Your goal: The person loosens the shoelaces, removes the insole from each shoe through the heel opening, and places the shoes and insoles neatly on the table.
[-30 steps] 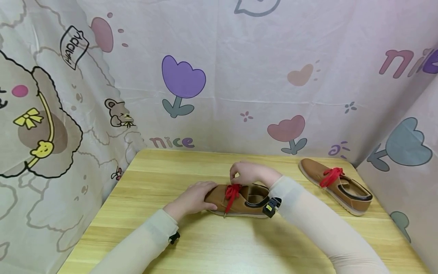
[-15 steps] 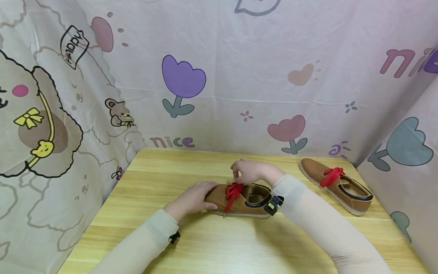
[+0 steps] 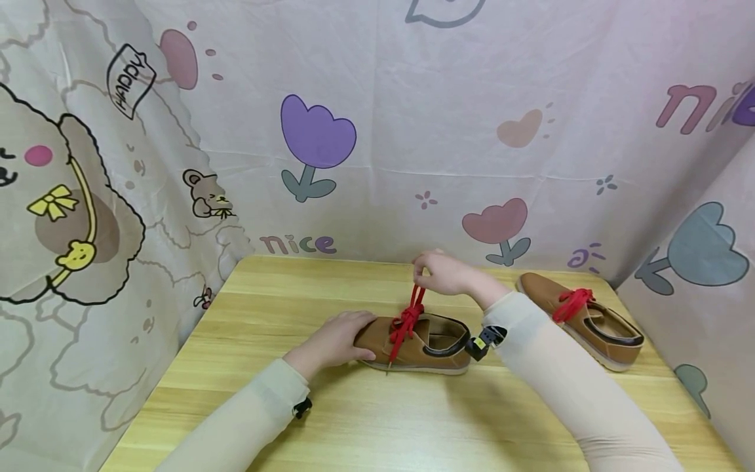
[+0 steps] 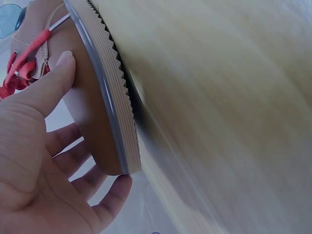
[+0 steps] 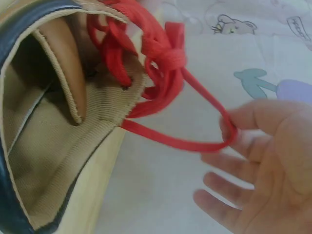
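Note:
A brown lace-up shoe (image 3: 433,360) lies on the table with its toe to the left and its dark-edged collar to the right. My left hand (image 3: 337,337) grips the toe. In the left wrist view the thumb (image 4: 61,78) lies on the upper and the fingers wrap round the toe end. Above the shoe, my right hand (image 3: 446,272) pinches a loop of the red shoelace (image 3: 408,321). That loop stretches taut from the knot to the thumb and forefinger in the right wrist view. Another lace end with a metal tip hangs down the shoe's near side.
A matching brown shoe (image 3: 616,351) with a red lace bow (image 3: 571,305) stands at the table's back right. Behind the wooden table (image 3: 383,426) hangs a printed curtain (image 3: 401,118), which also runs along the left and right sides.
My right hand has risen up and back from the knot, drawing the red shoelace loop upward. The left hand and the shoe have stayed nearly still.

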`<state>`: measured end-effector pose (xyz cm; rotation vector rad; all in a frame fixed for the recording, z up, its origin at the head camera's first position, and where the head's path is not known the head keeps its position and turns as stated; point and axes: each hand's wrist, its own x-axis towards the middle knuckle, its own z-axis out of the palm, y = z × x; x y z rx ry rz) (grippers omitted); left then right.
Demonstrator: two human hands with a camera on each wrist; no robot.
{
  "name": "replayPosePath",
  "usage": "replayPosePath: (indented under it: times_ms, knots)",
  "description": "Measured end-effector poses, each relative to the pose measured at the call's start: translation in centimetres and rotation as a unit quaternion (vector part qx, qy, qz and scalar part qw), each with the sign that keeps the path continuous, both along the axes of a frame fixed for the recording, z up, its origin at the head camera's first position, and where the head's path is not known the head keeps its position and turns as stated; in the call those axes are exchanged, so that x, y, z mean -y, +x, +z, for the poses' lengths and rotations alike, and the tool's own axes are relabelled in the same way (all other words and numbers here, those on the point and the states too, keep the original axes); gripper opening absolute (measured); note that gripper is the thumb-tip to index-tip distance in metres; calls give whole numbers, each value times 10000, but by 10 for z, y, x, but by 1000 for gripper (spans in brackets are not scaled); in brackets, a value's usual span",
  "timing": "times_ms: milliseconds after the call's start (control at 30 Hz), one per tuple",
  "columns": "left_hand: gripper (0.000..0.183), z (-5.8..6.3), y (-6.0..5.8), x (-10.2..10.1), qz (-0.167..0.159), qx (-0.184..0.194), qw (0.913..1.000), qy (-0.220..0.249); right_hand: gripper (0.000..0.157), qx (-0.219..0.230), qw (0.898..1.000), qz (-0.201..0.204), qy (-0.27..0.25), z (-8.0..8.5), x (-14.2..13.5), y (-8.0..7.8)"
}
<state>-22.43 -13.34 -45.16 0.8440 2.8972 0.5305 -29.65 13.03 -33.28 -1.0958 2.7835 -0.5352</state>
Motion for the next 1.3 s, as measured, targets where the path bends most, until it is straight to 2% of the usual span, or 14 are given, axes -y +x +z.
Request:
replayPosePath:
  times_ms: [200,400,567,733,1000,1300]
  knots:
    - [79,1,1,0,-27,-3,10000,19,17,-295,9957,-572,-661,5,-7,-7]
    - [79,1,1,0,-24,3,10000,40,18,-410,9890,-1080,-923,8,-11,-10]
    - [79,1,0,0,-21,5,10000,44,18,-585,9796,-1675,-941,9,-15,-11]
    - [78,2,1,0,-13,24,10000,39,16,-565,9731,-2136,-653,7,-18,-8]
    - [78,2,1,0,1,50,10000,33,15,-624,9795,-1869,-408,1,-16,1]
    - [78,2,1,0,-3,62,9999,96,16,-459,9878,-1440,-364,-8,-6,20]
